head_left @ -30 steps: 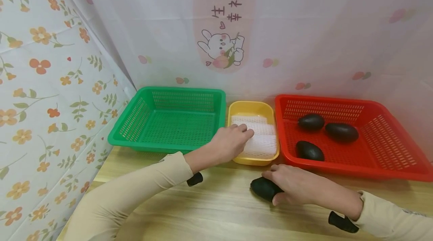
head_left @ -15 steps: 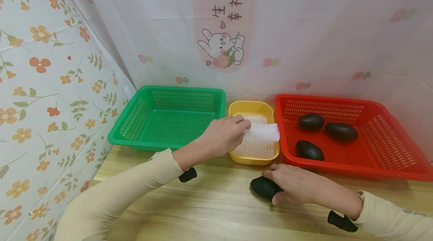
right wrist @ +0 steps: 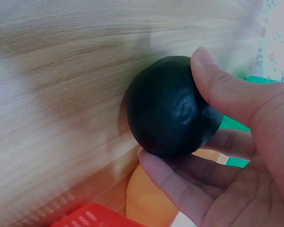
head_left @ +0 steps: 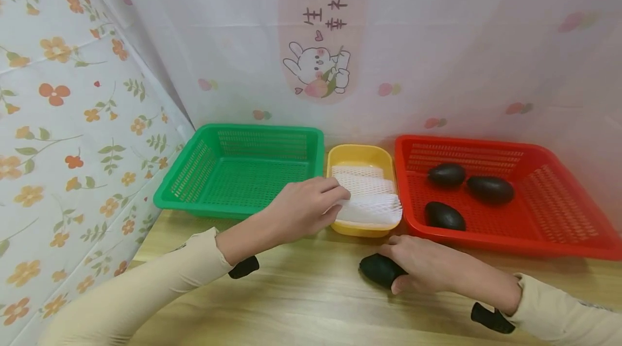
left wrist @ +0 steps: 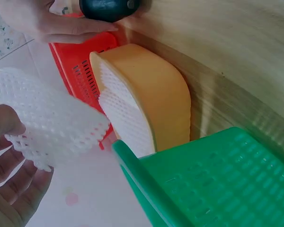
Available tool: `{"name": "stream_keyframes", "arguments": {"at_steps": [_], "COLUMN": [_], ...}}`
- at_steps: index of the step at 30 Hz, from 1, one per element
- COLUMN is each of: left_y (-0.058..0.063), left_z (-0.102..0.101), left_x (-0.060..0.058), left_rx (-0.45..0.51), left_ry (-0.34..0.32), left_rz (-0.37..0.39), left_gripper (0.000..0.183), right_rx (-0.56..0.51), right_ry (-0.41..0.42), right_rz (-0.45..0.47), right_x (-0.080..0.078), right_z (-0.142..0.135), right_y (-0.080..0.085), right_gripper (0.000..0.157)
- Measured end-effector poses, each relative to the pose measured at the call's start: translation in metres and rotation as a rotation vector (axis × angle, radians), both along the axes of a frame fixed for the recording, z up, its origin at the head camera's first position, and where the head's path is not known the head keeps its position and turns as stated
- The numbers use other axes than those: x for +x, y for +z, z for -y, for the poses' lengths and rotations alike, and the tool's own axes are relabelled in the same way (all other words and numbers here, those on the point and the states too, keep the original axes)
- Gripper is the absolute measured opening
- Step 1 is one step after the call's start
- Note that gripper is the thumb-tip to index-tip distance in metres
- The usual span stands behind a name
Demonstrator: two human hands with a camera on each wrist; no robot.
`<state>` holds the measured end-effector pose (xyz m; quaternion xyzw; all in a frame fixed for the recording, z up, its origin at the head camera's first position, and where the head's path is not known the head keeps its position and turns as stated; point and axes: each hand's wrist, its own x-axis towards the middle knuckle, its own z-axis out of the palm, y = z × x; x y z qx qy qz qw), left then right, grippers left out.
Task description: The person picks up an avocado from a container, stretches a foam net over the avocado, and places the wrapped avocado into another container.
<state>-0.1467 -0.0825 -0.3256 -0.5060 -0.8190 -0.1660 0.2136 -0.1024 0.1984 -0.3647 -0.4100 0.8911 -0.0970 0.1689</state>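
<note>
My left hand pinches a white foam net sleeve by one end, above the front of the yellow tray. More white foam net sleeves lie in that yellow tray. On the table in front of the tray, my right hand grips a dark green avocado. The right wrist view shows the thumb and fingers around the avocado from one side, close to the wooden surface.
Three dark avocados lie in the red basket on the right. A green basket stands left of the yellow tray, with no contents visible. All three containers line up along the printed cloth backdrop behind the wooden table.
My left hand has lifted a foam net sleeve from the stack in the yellow tray and drawn it left and toward me. My right hand and its avocado have stayed put.
</note>
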Motion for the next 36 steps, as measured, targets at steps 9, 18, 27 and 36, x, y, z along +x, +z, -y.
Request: {"name": "stream_keyframes", "arguments": {"at_steps": [9, 18, 27, 36], "left_y": [0.000, 0.003, 0.005, -0.009], "left_z": [0.012, 0.024, 0.037, 0.041], "left_x": [0.012, 0.024, 0.039, 0.045], "left_rx": [-0.006, -0.118, -0.288, -0.423], "left_ry": [-0.042, -0.097, -0.064, 0.113], "left_rz": [-0.037, -0.050, 0.083, 0.306], "left_gripper": [0.016, 0.014, 0.015, 0.020], "right_rx": [-0.020, -0.056, 0.031, 0.033], "right_ry": [0.014, 0.016, -0.028, -0.031], "right_rz": [-0.024, -0.042, 0.006, 0.011], "right_x": [0.001, 0.001, 0.001, 0.001], "right_z": [0.000, -0.002, 0.002, 0.000], "right_y": [-0.001, -0.002, 0.002, 0.002], "right_gripper": [0.052, 0.060, 0.059, 0.064]}}
